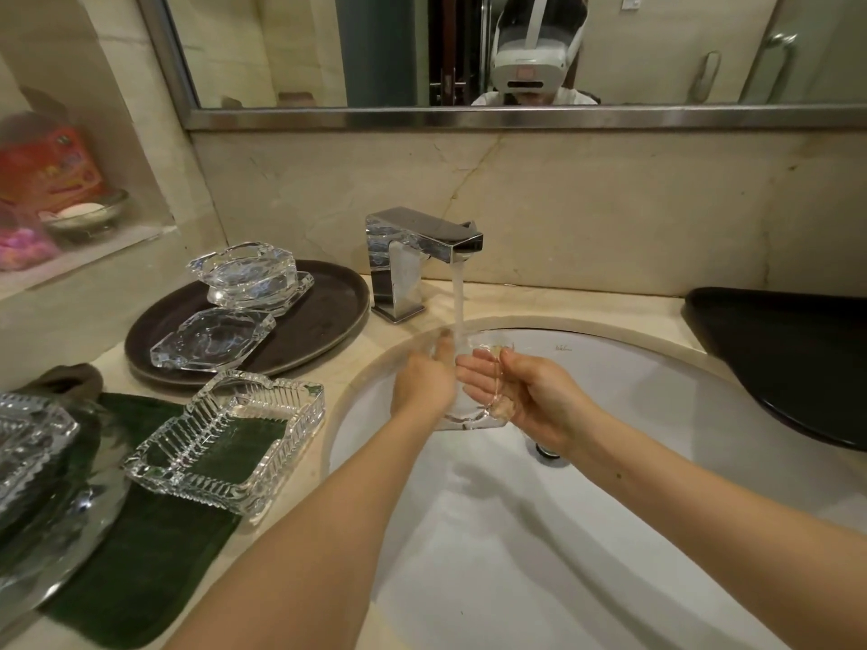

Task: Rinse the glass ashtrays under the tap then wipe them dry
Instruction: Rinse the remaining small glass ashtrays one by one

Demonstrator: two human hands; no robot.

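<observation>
Standing over the white basin (610,532), we see it sunk into the beige stone counter (338,368), with a framed mirror (422,117) above the backsplash. To the right a black tray (774,358) overhangs the counter edge. On the left a round dark tray (323,316) carries two clear pieces: a flat octagonal glass ashtray (211,340) in front and a faceted bowl-shaped ashtray (246,274) stacked on another flat piece behind. Nearer us a green cloth (150,555) lies on the counter, and on it sits a ribbed square ashtray (225,438). At the far left edge more cut glass rests on a shiny round tray (61,532). The chrome tap (413,255) runs a stream of water (457,307) into the basin. Under that stream we hold a clear ashtray (474,391) over the bowl. Our right hand (520,391) grips its right rim, fingers curled beneath. Our left hand (424,382) presses against its left side with fingers extended.
</observation>
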